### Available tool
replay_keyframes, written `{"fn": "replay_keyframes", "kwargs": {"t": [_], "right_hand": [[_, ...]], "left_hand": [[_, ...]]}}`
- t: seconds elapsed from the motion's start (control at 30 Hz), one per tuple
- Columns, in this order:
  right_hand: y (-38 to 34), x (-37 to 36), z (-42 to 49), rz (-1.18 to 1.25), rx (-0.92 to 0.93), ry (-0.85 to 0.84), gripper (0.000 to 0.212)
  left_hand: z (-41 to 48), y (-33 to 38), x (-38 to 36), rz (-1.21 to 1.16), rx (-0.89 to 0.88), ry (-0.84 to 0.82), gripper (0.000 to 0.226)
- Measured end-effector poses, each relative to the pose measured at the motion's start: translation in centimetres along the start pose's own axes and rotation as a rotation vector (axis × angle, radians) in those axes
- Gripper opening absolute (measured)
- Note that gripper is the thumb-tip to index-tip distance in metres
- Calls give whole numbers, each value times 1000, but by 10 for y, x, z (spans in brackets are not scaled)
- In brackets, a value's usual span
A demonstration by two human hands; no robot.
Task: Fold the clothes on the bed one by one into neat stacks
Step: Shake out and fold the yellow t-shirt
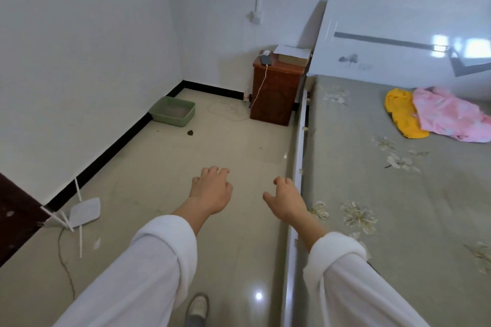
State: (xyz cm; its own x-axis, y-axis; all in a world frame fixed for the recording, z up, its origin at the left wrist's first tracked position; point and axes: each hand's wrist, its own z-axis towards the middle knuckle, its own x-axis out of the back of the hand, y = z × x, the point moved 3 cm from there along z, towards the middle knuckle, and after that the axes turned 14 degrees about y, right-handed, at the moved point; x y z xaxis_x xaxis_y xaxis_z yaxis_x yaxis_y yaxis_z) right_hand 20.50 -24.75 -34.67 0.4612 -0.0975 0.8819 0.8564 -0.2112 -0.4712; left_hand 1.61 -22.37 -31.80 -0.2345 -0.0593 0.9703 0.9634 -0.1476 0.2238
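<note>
A crumpled yellow garment (402,117) and a crumpled pink garment (449,118) lie side by side, touching, at the far right of the bed (372,180), near the headboard. The bed has a grey sheet with a flower print. My left hand (211,191) is stretched out over the floor, fingers curled loosely, holding nothing. My right hand (285,202) hovers at the bed's left edge, fingers apart and empty. Both arms wear white sleeves. Both hands are well short of the garments.
A brown wooden nightstand (276,93) with a phone, cable and box stands beside the headboard (385,53). A green tray (172,111) sits by the left wall. A white device with rods and a cord (77,214) lies on the tiled floor at left.
</note>
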Motion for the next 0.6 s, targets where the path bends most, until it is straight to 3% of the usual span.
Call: {"fn": "replay_keyframes", "kwargs": {"t": [0.3,0.6], "right_hand": [[-8,22,159,-181,-184,132,49],[57,64,286,-411,-316,240,42]], "left_hand": [[207,17,-20,-80,-239,-36,45],[374,130,-65,-185,-587,-109,45]]}}
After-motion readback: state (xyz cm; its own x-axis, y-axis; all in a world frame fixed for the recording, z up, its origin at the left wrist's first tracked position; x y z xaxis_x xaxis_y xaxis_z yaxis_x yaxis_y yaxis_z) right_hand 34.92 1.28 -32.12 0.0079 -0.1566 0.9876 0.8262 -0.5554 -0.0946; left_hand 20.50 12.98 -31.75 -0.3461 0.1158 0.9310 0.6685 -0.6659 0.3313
